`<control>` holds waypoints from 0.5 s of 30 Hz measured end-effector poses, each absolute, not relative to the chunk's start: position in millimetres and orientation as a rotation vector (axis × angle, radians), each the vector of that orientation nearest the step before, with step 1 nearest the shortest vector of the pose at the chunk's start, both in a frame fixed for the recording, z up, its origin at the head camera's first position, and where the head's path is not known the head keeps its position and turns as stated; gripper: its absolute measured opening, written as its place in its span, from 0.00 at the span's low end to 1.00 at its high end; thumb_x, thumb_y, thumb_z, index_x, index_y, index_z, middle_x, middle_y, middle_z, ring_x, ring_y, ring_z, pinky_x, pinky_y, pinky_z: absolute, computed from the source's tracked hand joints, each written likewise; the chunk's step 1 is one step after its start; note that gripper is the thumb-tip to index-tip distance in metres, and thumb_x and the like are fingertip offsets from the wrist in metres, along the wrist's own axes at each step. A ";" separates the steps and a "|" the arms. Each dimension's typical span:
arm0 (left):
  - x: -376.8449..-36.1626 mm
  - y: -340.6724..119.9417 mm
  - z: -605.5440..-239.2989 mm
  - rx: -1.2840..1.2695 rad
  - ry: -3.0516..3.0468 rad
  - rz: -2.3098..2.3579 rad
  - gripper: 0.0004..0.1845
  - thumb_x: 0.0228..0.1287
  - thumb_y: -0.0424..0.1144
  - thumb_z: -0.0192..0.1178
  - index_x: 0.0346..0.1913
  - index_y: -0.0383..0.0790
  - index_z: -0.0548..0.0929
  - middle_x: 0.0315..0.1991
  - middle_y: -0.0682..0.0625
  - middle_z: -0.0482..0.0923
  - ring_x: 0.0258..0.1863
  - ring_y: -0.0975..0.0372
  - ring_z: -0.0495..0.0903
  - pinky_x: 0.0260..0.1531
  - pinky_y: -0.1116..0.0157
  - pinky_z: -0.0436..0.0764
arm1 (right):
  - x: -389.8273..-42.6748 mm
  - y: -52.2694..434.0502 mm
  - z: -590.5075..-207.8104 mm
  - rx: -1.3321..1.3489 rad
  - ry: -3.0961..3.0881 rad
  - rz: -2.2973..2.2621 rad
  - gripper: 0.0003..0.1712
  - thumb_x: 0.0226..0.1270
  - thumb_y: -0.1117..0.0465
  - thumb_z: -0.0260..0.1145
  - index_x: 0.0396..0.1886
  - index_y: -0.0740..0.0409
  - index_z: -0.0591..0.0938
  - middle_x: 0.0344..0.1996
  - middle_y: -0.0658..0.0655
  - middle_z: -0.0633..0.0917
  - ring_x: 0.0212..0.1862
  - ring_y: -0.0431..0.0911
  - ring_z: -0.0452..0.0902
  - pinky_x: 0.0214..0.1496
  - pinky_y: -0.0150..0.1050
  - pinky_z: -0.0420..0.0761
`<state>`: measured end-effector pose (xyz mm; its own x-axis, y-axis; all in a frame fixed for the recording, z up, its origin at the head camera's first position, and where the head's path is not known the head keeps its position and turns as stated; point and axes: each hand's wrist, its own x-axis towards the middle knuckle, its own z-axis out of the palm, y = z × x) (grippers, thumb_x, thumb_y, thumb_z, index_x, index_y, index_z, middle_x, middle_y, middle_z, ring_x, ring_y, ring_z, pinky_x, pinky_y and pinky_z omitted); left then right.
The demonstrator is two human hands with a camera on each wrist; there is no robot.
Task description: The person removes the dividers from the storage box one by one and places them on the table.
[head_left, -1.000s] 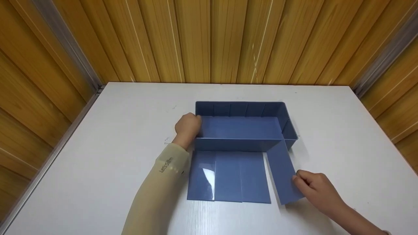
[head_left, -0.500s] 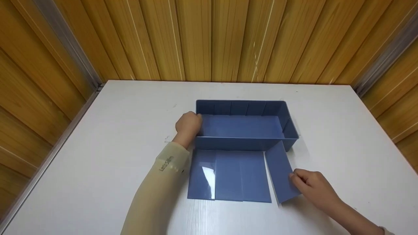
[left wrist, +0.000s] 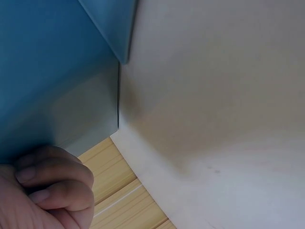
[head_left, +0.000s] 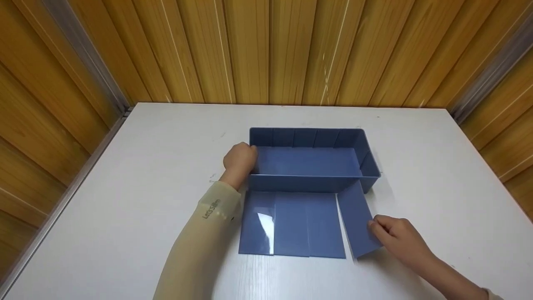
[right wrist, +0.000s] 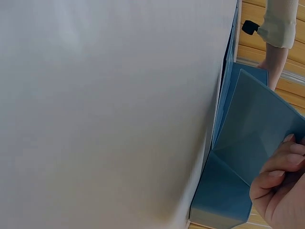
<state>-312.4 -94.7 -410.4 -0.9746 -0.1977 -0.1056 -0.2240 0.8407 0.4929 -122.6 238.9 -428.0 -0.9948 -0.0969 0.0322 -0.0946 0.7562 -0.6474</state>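
Observation:
A blue rectangular plastic box [head_left: 306, 183] stands on the table, its inner back wall marked by vertical slot lines. My left hand [head_left: 240, 160] grips the box's left wall, the curled fingers [left wrist: 62, 181] showing beside it in the left wrist view. With thumb and fingers my right hand [head_left: 402, 239] pinches the right edge of a flat blue panel [head_left: 357, 221]. That panel is tilted, and its far end meets the box's front wall near the right corner. Just left of it, three similar blue panels [head_left: 291, 225] lie side by side in front of the box.
The white table [head_left: 125, 200] extends around the box and panels. Wood-patterned wall panels [head_left: 266, 50] rise behind it and at both sides, with grey metal posts [head_left: 89, 54] in the corners.
My right hand has shifted slightly left with the pinched panel, narrowing the gap to the flat panels. The left hand keeps its place on the box.

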 end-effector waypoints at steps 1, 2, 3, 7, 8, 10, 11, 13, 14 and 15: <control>-312.2 -94.9 -410.3 -0.339 2.962 0.802 0.25 0.80 0.50 0.43 0.48 0.34 0.87 0.46 0.41 0.89 0.35 0.56 0.80 0.42 0.54 0.85 | -122.8 238.8 -427.6 -0.162 2.936 -1.078 0.23 0.75 0.64 0.60 0.16 0.55 0.68 0.13 0.43 0.63 0.19 0.32 0.57 0.23 0.27 0.60; -312.1 -95.0 -410.2 -0.337 2.961 0.797 0.26 0.80 0.50 0.43 0.48 0.34 0.87 0.45 0.41 0.89 0.33 0.56 0.79 0.40 0.55 0.84 | -123.0 238.8 -427.3 -0.167 2.933 -1.069 0.23 0.76 0.64 0.60 0.16 0.55 0.68 0.13 0.43 0.63 0.19 0.32 0.57 0.23 0.27 0.60; -312.0 -95.0 -410.2 -0.338 2.962 0.795 0.26 0.80 0.50 0.43 0.48 0.35 0.87 0.44 0.42 0.89 0.32 0.57 0.78 0.38 0.56 0.83 | -123.1 239.0 -427.1 -0.172 2.929 -1.055 0.23 0.76 0.64 0.60 0.16 0.55 0.68 0.13 0.43 0.63 0.19 0.32 0.57 0.23 0.27 0.60; -312.1 -94.7 -410.1 -0.337 2.957 0.790 0.26 0.81 0.50 0.43 0.46 0.35 0.87 0.40 0.42 0.88 0.29 0.58 0.75 0.32 0.60 0.78 | -123.2 240.6 -426.7 -0.170 2.912 -0.994 0.23 0.76 0.62 0.60 0.17 0.55 0.69 0.13 0.44 0.64 0.19 0.33 0.57 0.22 0.28 0.60; -312.2 -94.6 -410.1 -0.337 2.960 0.790 0.25 0.81 0.50 0.43 0.46 0.35 0.87 0.40 0.42 0.88 0.29 0.58 0.75 0.31 0.60 0.77 | -123.3 241.1 -426.9 -0.165 2.911 -0.980 0.23 0.76 0.62 0.60 0.17 0.55 0.69 0.14 0.44 0.64 0.19 0.33 0.57 0.22 0.28 0.60; -312.0 -94.4 -410.0 -0.336 2.965 0.789 0.25 0.81 0.50 0.43 0.46 0.35 0.87 0.40 0.43 0.88 0.29 0.58 0.75 0.31 0.60 0.77 | -123.3 241.9 -427.5 -0.144 2.904 -0.961 0.23 0.76 0.62 0.60 0.17 0.55 0.69 0.14 0.44 0.65 0.20 0.33 0.58 0.22 0.28 0.60; -312.0 -94.3 -410.2 -0.334 2.966 0.789 0.25 0.81 0.50 0.43 0.46 0.35 0.87 0.40 0.43 0.88 0.29 0.58 0.75 0.31 0.60 0.78 | -123.2 242.3 -427.8 -0.134 2.900 -0.953 0.23 0.76 0.61 0.60 0.17 0.55 0.69 0.14 0.45 0.65 0.20 0.33 0.58 0.22 0.28 0.61; -311.9 -94.1 -410.4 -0.330 2.969 0.791 0.25 0.81 0.50 0.43 0.45 0.35 0.87 0.39 0.43 0.88 0.28 0.58 0.75 0.31 0.61 0.77 | -123.3 242.7 -428.5 -0.116 2.888 -0.941 0.23 0.76 0.61 0.60 0.17 0.55 0.69 0.14 0.45 0.66 0.20 0.34 0.58 0.22 0.28 0.61; -311.7 -94.0 -410.5 -0.327 2.969 0.792 0.25 0.81 0.50 0.43 0.44 0.35 0.87 0.39 0.43 0.88 0.28 0.58 0.75 0.31 0.61 0.77 | -123.2 242.9 -428.9 -0.111 2.883 -0.934 0.22 0.76 0.61 0.60 0.17 0.55 0.70 0.14 0.45 0.66 0.20 0.34 0.59 0.22 0.28 0.61; -311.5 -94.0 -410.6 -0.323 2.970 0.794 0.25 0.81 0.50 0.43 0.44 0.35 0.87 0.39 0.43 0.88 0.28 0.58 0.75 0.30 0.61 0.77 | -123.2 242.9 -429.3 -0.106 2.879 -0.928 0.22 0.76 0.61 0.60 0.17 0.55 0.70 0.14 0.45 0.66 0.20 0.34 0.59 0.23 0.28 0.61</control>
<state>-311.5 -94.0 -410.6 -0.9769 -0.1880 -0.1021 -0.2138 0.8463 0.4879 -123.2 242.9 -429.3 -0.9910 -0.1018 -0.0874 -0.0316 0.8101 -0.5855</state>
